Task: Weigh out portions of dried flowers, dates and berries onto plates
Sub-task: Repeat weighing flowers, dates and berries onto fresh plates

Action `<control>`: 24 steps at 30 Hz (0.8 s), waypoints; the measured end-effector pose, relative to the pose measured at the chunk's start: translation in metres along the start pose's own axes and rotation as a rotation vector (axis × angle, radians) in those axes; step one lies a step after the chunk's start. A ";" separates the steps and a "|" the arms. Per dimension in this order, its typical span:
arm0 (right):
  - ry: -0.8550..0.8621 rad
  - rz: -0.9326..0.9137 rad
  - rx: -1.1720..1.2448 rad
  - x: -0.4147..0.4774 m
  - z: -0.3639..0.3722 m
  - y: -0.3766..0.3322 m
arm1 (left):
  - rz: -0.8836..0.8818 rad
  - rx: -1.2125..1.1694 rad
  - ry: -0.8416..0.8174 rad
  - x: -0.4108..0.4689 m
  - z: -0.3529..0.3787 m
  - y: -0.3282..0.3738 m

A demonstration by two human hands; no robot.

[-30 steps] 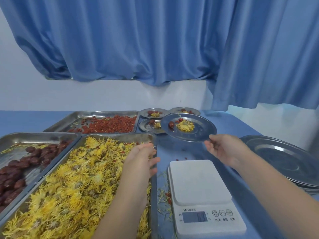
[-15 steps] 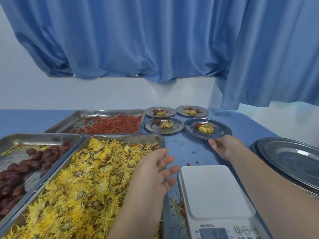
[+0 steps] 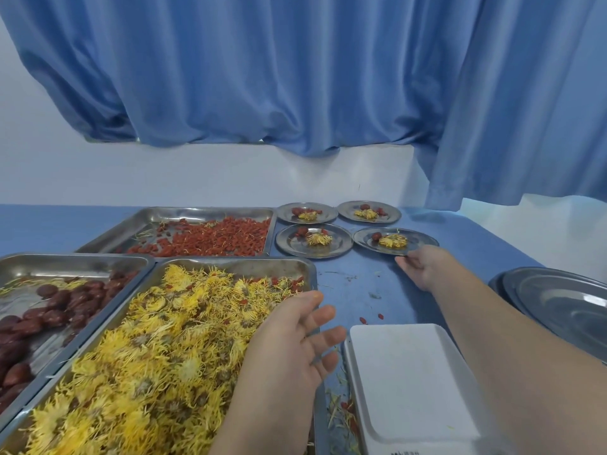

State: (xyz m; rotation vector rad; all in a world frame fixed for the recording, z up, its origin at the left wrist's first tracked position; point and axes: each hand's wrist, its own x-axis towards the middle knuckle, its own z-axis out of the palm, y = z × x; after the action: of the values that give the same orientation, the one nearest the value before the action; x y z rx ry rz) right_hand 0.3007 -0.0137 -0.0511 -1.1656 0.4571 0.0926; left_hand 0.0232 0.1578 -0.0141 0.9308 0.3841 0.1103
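Note:
A small steel plate [image 3: 420,239] with yellow flowers and a date lies on the blue table at the far right of a group of filled plates. My right hand [image 3: 423,269] grips its near rim. My left hand [image 3: 295,343] hovers with fingers apart over the right edge of the tray of yellow dried flowers [image 3: 157,339]. To the left is a tray of dark red dates [image 3: 65,303], and behind it a tray of red berries [image 3: 213,238]. The white scale [image 3: 410,382] has nothing on its platform.
Three more filled small plates [image 3: 313,249] stand behind and to the left of the one I hold. A stack of large steel plates [image 3: 558,300] sits at the right edge. Loose berries [image 3: 371,318] and petals lie around the scale. A blue curtain hangs behind the table.
My right hand carried the filled plate away from the scale and set it down beside the other plates. My left hand opened and moved right, over the flower tray's edge.

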 end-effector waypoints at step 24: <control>-0.260 -0.676 -0.657 -0.179 -0.098 -0.012 | 0.032 0.232 -0.175 -0.012 0.007 -0.017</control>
State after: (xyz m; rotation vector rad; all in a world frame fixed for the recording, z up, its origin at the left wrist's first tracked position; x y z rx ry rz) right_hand 0.1132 -0.0771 -0.0013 -1.8698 -0.2406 -0.2078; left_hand 0.0140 0.1392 -0.0204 1.1667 0.2224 0.0134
